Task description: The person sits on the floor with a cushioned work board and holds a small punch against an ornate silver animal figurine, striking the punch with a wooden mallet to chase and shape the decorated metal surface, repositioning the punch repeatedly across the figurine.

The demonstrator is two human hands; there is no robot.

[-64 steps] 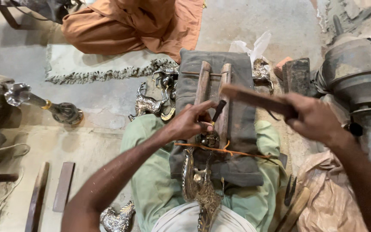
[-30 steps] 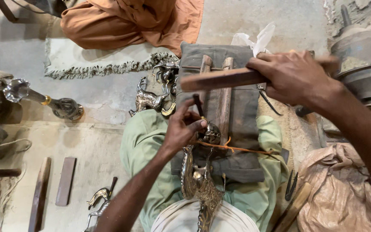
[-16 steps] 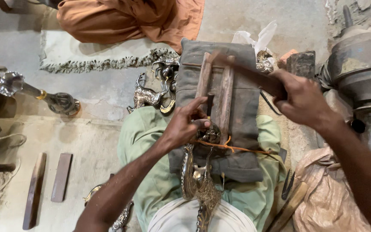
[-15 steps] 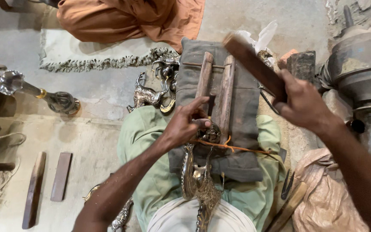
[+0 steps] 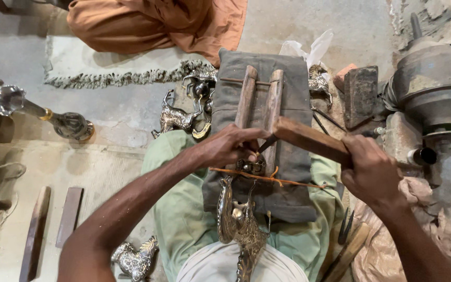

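A crumpled white plastic bag lies behind the grey cushion.

left hand pinches chisel on brass bird; right hand grips wood block w/ end at chisel.

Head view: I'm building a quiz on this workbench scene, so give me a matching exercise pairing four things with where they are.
Things:
1. wooden block
2. small chisel
3. orange cord
4. metal animal figure

Places:
a. across the grey pad
b. on the floor, left of the pad
c. in the right hand
d. at the left hand

Pairs: 1-c, 2-d, 3-a, 4-b
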